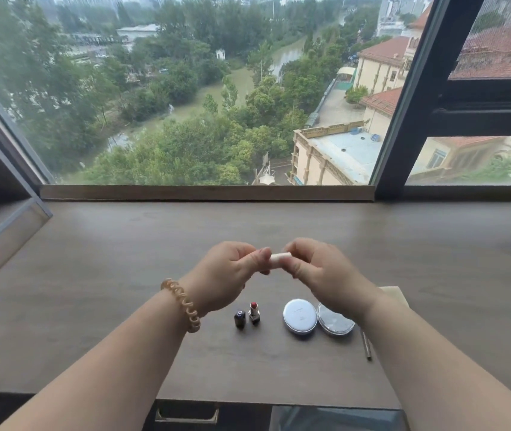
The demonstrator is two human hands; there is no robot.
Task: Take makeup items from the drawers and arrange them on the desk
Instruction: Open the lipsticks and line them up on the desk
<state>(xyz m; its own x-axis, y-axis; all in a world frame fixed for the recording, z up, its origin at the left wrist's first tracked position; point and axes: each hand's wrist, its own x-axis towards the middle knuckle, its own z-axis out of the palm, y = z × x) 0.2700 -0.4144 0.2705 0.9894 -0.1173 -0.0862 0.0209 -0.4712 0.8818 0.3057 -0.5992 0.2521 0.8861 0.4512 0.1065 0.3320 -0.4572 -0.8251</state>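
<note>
Both hands (274, 272) around a white tube (280, 258) above the desk (123, 290).

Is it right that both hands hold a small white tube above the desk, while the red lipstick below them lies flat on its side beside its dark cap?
Not quite. The head view shows the red lipstick standing upright, not lying flat, beside its dark cap. The rest holds: the left hand and right hand hold a small white tube above the desk.

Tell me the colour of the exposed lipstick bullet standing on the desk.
Red, on the uncapped lipstick with its metallic base; the head view shows it.
</note>
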